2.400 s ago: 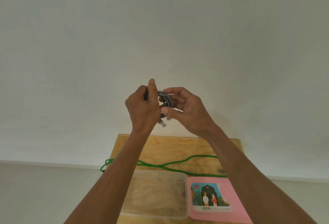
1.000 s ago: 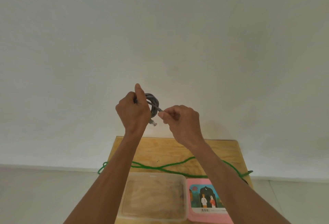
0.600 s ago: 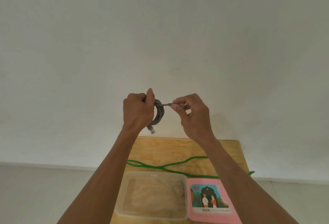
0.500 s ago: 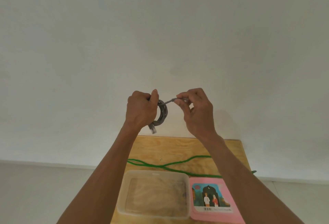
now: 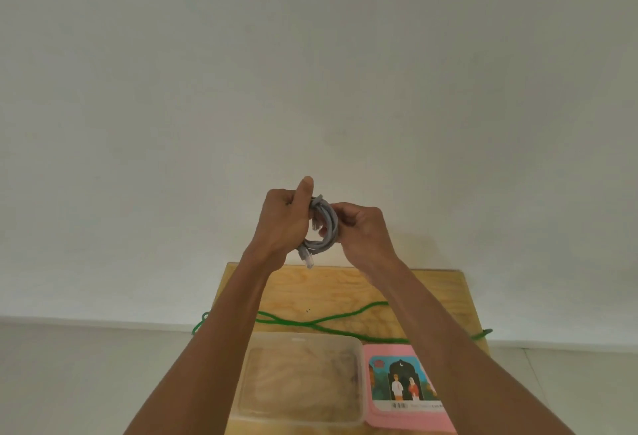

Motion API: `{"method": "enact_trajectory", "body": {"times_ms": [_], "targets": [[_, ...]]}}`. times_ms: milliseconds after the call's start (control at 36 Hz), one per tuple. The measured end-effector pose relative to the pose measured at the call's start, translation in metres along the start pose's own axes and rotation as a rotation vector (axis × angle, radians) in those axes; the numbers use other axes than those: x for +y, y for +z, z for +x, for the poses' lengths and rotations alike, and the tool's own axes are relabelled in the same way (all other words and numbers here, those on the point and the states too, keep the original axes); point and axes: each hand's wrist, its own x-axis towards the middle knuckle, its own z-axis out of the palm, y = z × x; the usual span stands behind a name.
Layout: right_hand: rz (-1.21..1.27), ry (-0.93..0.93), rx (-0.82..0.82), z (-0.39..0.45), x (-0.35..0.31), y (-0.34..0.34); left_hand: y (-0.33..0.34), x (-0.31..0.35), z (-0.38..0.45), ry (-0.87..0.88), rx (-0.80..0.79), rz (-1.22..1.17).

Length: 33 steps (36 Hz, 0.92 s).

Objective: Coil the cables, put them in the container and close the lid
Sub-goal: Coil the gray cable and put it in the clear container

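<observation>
A grey cable is wound into a small coil and held up in the air in front of the white wall. My left hand grips the coil's left side, thumb pointing up, and a clear plug hangs below it. My right hand has its fingers curled round the coil's right side. Below, on the wooden table, stands a clear plastic container, open, with its pink lid lying flat to its right. A green cable lies uncoiled across the table behind the container.
The small table stands against a white wall, with pale floor on both sides. The green cable's ends hang over the table's left and right edges. My forearms cross above the container and the lid.
My right hand, which was pulling the grey cable's free end out to the right, has come back to the coil and now holds it. The coil looks tighter.
</observation>
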Motion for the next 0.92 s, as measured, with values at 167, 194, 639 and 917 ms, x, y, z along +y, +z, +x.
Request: {"method": "enact_trajectory", "body": {"times_ms": [167,194,639,917], "targets": [[0.108,0.142,-0.137,-0.001,-0.002,-0.009,0.002,-0.005,0.001,0.007,0.063,0.072],[0.155,0.178,-0.168,-0.002,-0.003,-0.010,0.002,-0.005,0.001,0.014,0.079,0.086],[0.051,0.299,-0.371,-0.004,-0.011,-0.018,0.003,-0.016,-0.005,0.050,0.019,-0.017],[0.309,0.420,-0.509,-0.007,-0.006,-0.019,0.004,-0.021,-0.007,0.017,0.035,-0.014]]}}
